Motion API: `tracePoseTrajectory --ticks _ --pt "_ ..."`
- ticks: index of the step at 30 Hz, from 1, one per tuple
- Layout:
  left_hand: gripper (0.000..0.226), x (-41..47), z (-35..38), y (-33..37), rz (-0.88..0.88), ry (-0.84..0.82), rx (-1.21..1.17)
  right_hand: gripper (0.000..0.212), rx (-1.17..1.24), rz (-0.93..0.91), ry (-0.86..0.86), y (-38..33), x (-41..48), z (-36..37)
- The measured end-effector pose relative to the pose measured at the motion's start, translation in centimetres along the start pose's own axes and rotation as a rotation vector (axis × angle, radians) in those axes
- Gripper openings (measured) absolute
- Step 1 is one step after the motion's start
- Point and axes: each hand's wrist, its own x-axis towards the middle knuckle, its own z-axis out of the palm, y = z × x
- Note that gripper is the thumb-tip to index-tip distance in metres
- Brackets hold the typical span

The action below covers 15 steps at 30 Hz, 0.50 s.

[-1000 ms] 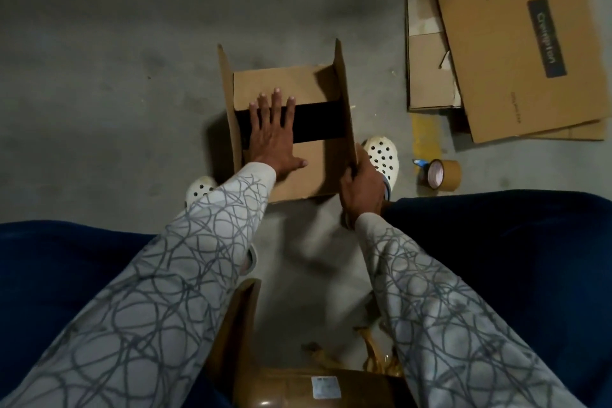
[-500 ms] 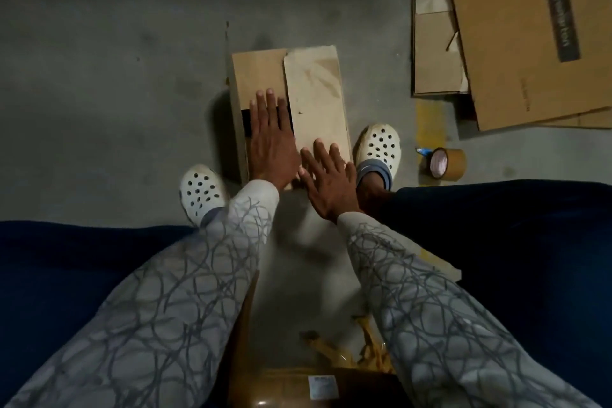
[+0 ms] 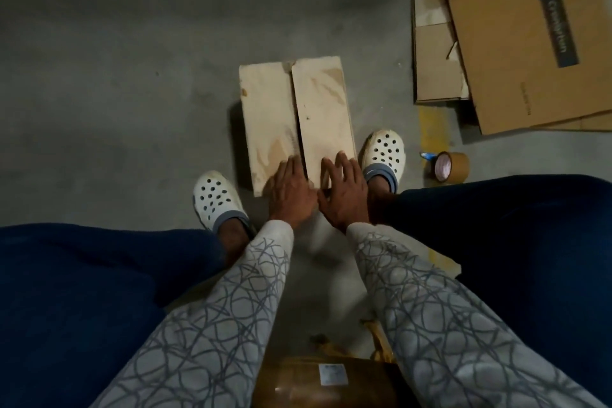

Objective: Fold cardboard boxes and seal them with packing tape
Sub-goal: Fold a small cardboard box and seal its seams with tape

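Left hand (image 3: 291, 190): laid flat on the left flap (image 3: 268, 116) at the box's 6 o'clock edge, fingers straight and pressed down; nothing is pinched, and the fingertips are blurred.
Right hand (image 3: 344, 195): laid flat on the right flap (image 3: 323, 109), fingers slightly spread, just beside the left hand.
Risk, spring-back: the flaps are held down by palm pressure only. If one hand is lifted for the tape, its flap could probably rise and the seam (image 3: 295, 116) could open.
Risk, skewed seal: pressure is applied at 6 o'clock alone, so the 12 o'clock end may lift or gape; tape laid over it could be wrinkled or set off the seam.
Risk, sliding: the box (image 3: 298, 93) could be pushed along the floor (image 3: 132, 76), since only the hands bear on it.
Box, look: pale, scuffed cardboard with brown smears; two long flaps are met along a dark seam from 12 to 6 o'clock, a small notch at 12. No tape is seen on it.
Box, place: on the floor between the clogs (image 3: 384, 152).
Tape (image 3: 452, 166): lying at 4 o'clock from the box, beyond the right clog, well apart from both hands.
Flat cardboard (image 3: 530, 36): stacked at 2 o'clock.
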Motion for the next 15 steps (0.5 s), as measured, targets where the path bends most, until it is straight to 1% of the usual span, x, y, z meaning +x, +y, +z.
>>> tracePoseTrajectory --ticks 1,3,5,6,8,9,12,14,15 --pt "0.083 -0.3 0.2 -0.8 0.053 -0.04 0.076 0.069 0.021 0.026 -0.028 0.4 -0.5 0.3" --pt "0.089 -0.8 1.2 -2.2 0.129 -0.069 0.226 0.076 0.021 -0.006 -0.062 1.3 -1.0 1.0" --pt "0.088 -0.6 2.5 -3.3 0.182 -0.059 0.353 0.075 0.018 -0.079 -0.045 1.9 -0.9 1.9" --pt "0.084 0.0 3.1 -4.0 0.217 -0.02 0.387 0.072 0.027 -0.108 -0.031 2.1 -0.7 2.2" --pt "0.078 1.5 3.6 -5.4 0.303 0.077 0.415 0.064 0.035 -0.127 -0.013 2.4 -0.1 2.5" --pt "0.076 2.3 3.5 -6.0 0.344 0.103 0.428 0.064 0.033 -0.141 -0.003 2.7 0.3 2.6" --pt "0.069 4.7 2.9 -6.6 0.4 0.146 0.455 0.076 0.029 -0.218 0.063 3.1 3.0 2.1" --pt "0.066 7.3 1.5 -6.0 0.407 0.192 0.432 0.085 0.052 -0.253 0.116 3.0 6.6 1.5" --pt "0.066 9.0 0.5 -5.9 0.416 0.207 0.436 0.086 0.055 -0.272 0.145 2.7 8.8 1.2"
